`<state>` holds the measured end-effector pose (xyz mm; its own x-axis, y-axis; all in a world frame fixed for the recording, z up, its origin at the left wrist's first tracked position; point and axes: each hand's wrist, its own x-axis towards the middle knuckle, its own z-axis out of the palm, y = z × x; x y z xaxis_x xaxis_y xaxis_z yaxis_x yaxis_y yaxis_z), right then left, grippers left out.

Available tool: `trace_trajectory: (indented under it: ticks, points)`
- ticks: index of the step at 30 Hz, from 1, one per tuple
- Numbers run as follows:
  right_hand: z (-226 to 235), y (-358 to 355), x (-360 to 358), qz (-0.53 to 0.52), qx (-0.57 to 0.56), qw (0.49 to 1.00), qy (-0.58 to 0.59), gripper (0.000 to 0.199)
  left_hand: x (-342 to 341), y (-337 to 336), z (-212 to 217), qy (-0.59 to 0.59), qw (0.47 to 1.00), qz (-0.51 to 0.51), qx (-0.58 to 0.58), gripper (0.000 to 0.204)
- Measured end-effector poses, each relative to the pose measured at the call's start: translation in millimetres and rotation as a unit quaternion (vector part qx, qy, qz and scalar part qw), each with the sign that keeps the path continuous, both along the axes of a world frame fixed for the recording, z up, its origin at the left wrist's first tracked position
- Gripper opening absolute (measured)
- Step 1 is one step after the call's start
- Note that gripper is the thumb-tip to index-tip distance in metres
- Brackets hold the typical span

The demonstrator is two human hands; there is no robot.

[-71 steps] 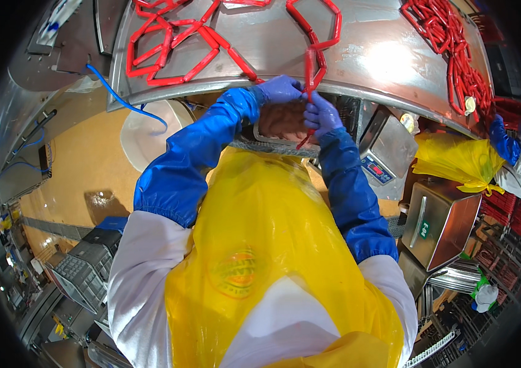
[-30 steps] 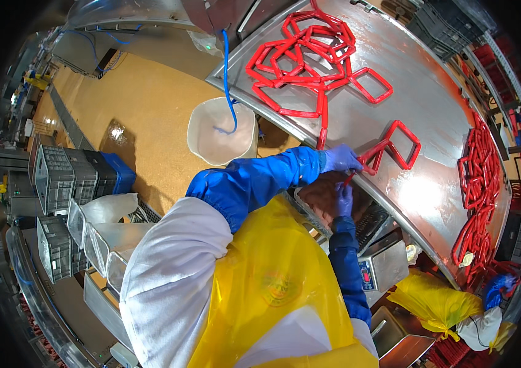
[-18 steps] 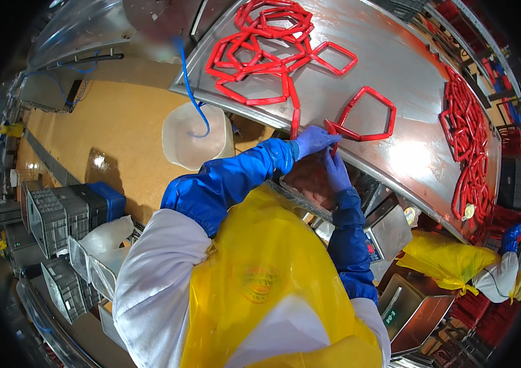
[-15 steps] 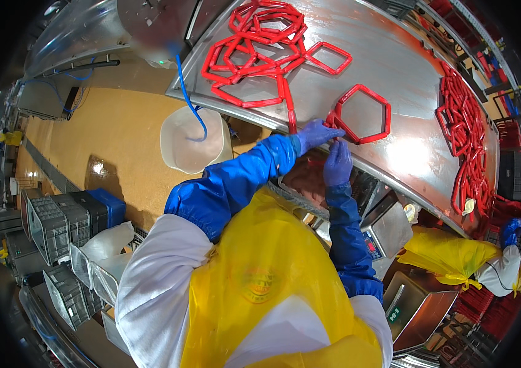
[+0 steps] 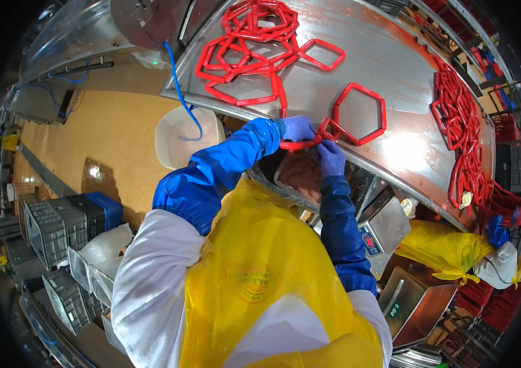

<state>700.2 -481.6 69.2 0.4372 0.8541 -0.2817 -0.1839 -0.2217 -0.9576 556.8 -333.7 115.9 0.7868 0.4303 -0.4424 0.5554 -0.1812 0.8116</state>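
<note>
White bucket [image 5: 177,138] at centre left, blue hose [image 5: 181,92] hanging into it; contents not visible. Grey crates [image 5: 58,233] lower left, some lined with bags. Left hand [image 5: 297,127] and right hand [image 5: 332,157], both gloved, pinch the red sausage chain [image 5: 300,145] at the steel table [image 5: 408,153] edge, centre frame. Since 0.5 s ago a link is drawn off the edge. Open floor lies left.

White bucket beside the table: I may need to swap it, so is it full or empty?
Cannot tell. The white bucket stands upright with a blue hose hanging into it, but glare hides its contents.
</note>
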Motion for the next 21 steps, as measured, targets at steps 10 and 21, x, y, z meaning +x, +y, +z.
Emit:
trace_trajectory:
  ticks: [10,21]
  points:
    - [54,-3,8,-0.034,0.037,0.974,-0.219,0.03,19,-43,-21,-0.245,0.937,0.224,-0.111,0.022]
    - [90,3,8,-0.062,0.147,0.978,-0.134,0.029,-2,-14,3,-0.248,0.939,0.201,0.13,0.027]
